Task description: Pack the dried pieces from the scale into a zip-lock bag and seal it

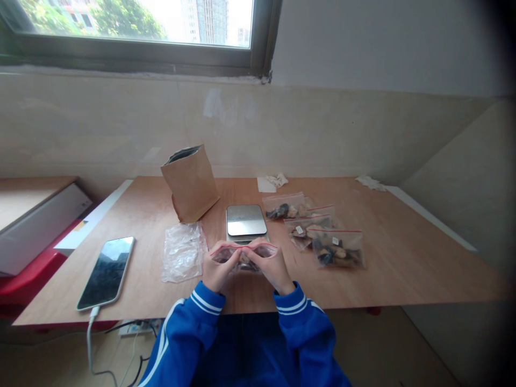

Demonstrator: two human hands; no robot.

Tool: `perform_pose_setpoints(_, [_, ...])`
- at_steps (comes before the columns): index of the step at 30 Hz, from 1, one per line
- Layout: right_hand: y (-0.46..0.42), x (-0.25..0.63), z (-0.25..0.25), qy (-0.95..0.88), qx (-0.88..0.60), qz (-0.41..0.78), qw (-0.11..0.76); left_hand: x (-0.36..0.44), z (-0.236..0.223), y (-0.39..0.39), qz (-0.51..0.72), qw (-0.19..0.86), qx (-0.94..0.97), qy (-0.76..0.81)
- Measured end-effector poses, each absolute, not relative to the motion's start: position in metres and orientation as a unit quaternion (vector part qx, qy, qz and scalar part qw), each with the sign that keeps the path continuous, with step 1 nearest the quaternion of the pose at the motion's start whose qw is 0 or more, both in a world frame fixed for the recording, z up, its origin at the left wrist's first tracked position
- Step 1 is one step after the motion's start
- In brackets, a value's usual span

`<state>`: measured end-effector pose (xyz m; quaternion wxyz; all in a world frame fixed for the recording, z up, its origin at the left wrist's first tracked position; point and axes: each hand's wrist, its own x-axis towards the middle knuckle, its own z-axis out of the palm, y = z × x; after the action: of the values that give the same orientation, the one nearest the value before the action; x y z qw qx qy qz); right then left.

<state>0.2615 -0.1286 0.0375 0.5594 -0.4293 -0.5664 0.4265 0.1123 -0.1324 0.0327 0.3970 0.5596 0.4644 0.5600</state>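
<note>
On the wooden table (382, 252), just before the scale (245, 220), my left hand (215, 269) and right hand (271, 264) pinch a filled zip bag (243, 257) by its top; an uneven press may leave the seal gapped and spill contents.

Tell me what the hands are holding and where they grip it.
Both the left hand and the right hand hold one small zip bag by its red-striped top edge, one hand at each end.
</note>
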Motion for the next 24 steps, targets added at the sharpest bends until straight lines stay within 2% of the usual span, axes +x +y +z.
perform_pose_setpoints(11, [-0.129,0.263,0.033,-0.579,-0.433,0.360,0.589,0.110,0.043,-0.131,0.558,0.413,0.543,0.471])
perform_pose_setpoints(18, [-0.126,0.278,0.043,-0.553,-0.444,0.430,0.558,0.109,0.057,-0.122,0.516,0.462,0.547,0.470])
perform_pose_setpoints(21, [-0.124,0.290,0.042,-0.543,-0.447,0.480,0.524,0.109,0.056,-0.119,0.512,0.505,0.523,0.458])
perform_pose_setpoints(24, [-0.119,0.309,0.040,-0.512,-0.437,0.530,0.515,0.102,0.051,-0.117,0.523,0.504,0.490,0.481])
